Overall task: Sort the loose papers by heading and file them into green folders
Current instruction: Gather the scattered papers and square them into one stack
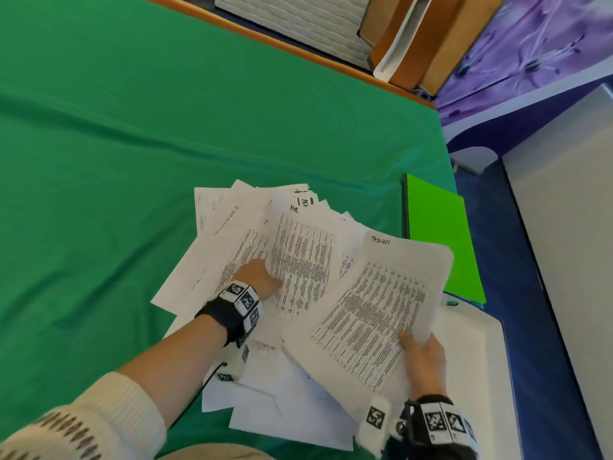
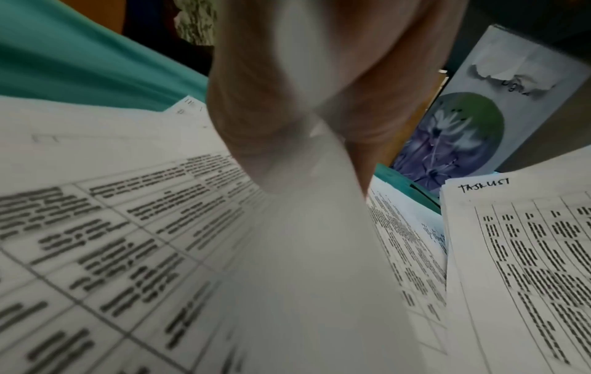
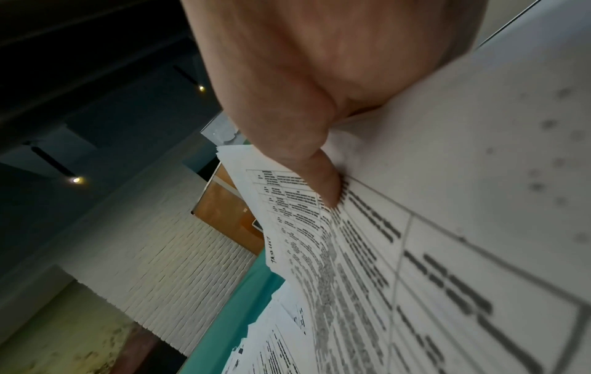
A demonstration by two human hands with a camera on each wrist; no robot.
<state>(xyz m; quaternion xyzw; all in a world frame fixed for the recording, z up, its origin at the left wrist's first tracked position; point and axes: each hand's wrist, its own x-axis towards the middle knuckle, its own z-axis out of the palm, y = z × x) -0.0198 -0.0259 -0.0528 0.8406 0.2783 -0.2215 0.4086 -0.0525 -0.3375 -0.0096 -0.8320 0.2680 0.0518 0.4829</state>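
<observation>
A fanned pile of loose printed papers [image 1: 229, 237] lies on the green cloth. My left hand [image 1: 262, 277] reaches into the pile and pinches one printed sheet [image 1: 305, 257]. In the left wrist view that sheet [image 2: 307, 253] rises between thumb and fingers [image 2: 255, 113]. My right hand [image 1: 423, 356] grips a small stack headed "TASKLIST" [image 1: 374, 307] by its near right corner and holds it tilted above the pile; the thumb [image 3: 319, 177] presses on the top page [image 3: 415, 253]. A bright green folder [image 1: 438, 237] lies flat, right of the papers.
A white tray-like object [image 1: 477, 346] sits at the table's right corner, partly under the papers. Bare green cloth [image 1: 132, 127] stretches left and back. Wooden boards [image 1: 428, 41] lean beyond the far edge. A purple flowered wall [image 1: 530, 54] stands to the right.
</observation>
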